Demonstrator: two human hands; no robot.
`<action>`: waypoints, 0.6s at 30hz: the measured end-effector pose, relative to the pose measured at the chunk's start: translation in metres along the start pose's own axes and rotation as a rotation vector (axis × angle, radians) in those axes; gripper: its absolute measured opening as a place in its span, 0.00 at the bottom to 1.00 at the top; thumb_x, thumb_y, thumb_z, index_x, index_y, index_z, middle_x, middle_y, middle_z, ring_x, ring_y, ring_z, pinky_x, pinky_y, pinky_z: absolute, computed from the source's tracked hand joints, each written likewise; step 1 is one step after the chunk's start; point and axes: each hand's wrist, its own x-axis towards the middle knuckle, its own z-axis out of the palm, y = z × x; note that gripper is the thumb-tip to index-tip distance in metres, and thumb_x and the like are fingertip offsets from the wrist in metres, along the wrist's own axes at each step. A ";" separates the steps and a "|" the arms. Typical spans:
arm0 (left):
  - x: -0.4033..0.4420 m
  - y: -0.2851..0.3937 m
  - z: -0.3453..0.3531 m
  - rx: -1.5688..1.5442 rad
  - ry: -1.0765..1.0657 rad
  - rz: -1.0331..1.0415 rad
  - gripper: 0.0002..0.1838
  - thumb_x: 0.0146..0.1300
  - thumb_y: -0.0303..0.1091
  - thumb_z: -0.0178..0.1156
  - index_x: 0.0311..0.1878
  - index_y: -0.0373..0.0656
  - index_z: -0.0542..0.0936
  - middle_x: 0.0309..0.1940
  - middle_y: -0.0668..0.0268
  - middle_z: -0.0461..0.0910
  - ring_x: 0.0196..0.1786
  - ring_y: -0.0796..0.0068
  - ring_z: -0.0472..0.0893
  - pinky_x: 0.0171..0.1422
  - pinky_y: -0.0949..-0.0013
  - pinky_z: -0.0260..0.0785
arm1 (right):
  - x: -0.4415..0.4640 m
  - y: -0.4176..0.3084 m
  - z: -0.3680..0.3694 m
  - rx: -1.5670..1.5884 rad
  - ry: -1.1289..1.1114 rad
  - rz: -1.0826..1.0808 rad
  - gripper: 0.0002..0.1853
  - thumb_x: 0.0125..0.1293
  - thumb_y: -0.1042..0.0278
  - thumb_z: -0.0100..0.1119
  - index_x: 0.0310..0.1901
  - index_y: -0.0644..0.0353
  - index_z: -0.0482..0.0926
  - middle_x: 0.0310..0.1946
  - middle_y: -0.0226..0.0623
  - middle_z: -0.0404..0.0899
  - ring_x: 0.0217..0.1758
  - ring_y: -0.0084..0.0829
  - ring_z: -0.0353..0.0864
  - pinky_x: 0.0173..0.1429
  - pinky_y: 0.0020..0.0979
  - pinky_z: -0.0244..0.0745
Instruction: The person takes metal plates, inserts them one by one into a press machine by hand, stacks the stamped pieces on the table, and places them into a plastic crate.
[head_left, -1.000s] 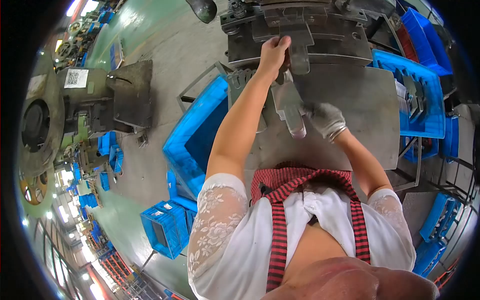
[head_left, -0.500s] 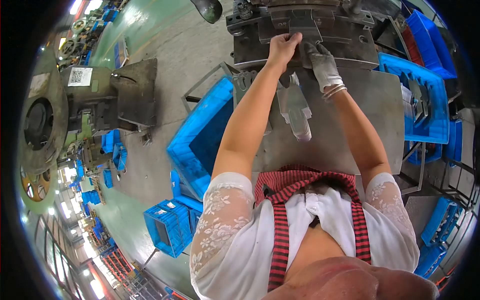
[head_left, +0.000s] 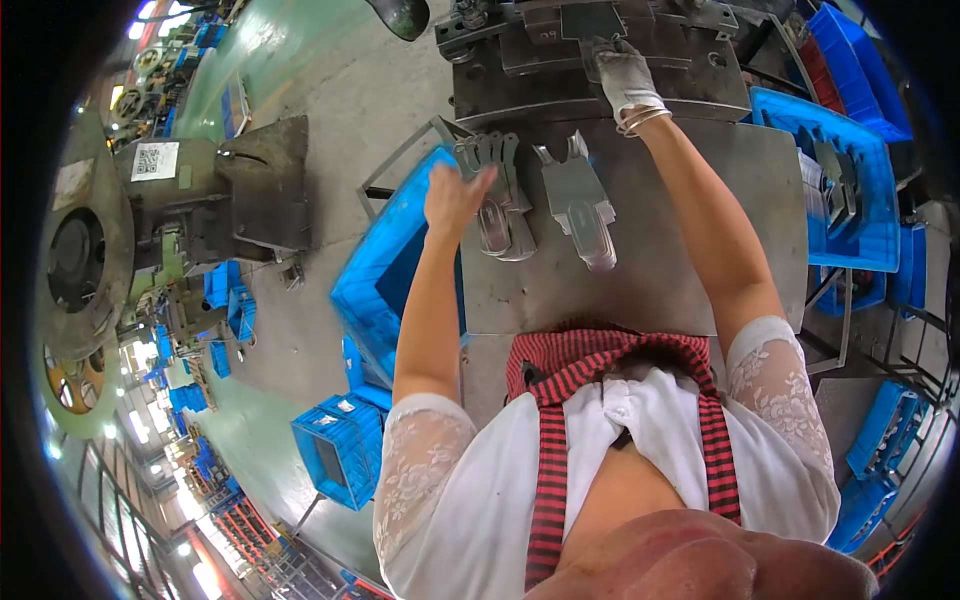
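Observation:
My right hand (head_left: 628, 82), in a pale work glove, is at the front of the metal die (head_left: 690, 62). Its fingers are closed at the near end of a flat metal plate (head_left: 592, 22) lying on the die. My bare left hand (head_left: 456, 203) is over the left edge of the table, slightly blurred, thumb apart from the fingers and nothing seen in it. Just right of it lies a stack of slotted metal parts (head_left: 496, 228). A second stack of flat metal blanks (head_left: 577, 200) rests on the table between my arms.
The steel table (head_left: 670, 270) spans the front. A large blue bin (head_left: 365, 265) stands at its left edge. To the right, a blue crate (head_left: 872, 235) holds metal parts. Another machine (head_left: 265, 185) stands farther left.
My left hand has left the die and swung left and toward me, beside the slotted parts. My right hand has moved slightly forward at the die. The view has shifted a little.

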 end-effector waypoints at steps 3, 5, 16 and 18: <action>-0.032 -0.025 0.007 -0.263 -0.281 -0.235 0.28 0.47 0.58 0.56 0.30 0.37 0.74 0.28 0.53 0.75 0.36 0.55 0.75 0.40 0.59 0.65 | 0.001 0.017 0.031 0.275 0.133 0.042 0.13 0.57 0.72 0.37 0.39 0.59 0.73 0.38 0.40 0.75 0.44 0.35 0.73 0.52 0.29 0.65; -0.038 -0.027 0.007 -0.219 -0.250 -0.201 0.26 0.48 0.57 0.54 0.25 0.37 0.73 0.23 0.55 0.75 0.32 0.55 0.75 0.36 0.59 0.65 | 0.003 0.016 0.015 -0.111 0.035 -0.052 0.14 0.57 0.71 0.37 0.40 0.60 0.73 0.38 0.41 0.75 0.45 0.36 0.73 0.52 0.30 0.66; -0.023 -0.008 -0.005 -0.923 -0.233 -0.152 0.17 0.58 0.41 0.51 0.24 0.35 0.72 0.12 0.68 0.68 0.12 0.81 0.66 0.14 0.75 0.56 | -0.007 0.015 0.013 0.471 0.228 0.230 0.19 0.61 0.56 0.42 0.43 0.64 0.71 0.37 0.50 0.74 0.43 0.47 0.72 0.46 0.36 0.67; -0.032 -0.019 0.009 -0.853 -0.270 -0.174 0.17 0.58 0.41 0.51 0.24 0.35 0.72 0.13 0.67 0.68 0.12 0.80 0.67 0.15 0.74 0.58 | -0.034 0.009 0.010 0.580 0.172 0.255 0.19 0.61 0.57 0.42 0.44 0.64 0.71 0.37 0.51 0.74 0.43 0.47 0.71 0.46 0.36 0.67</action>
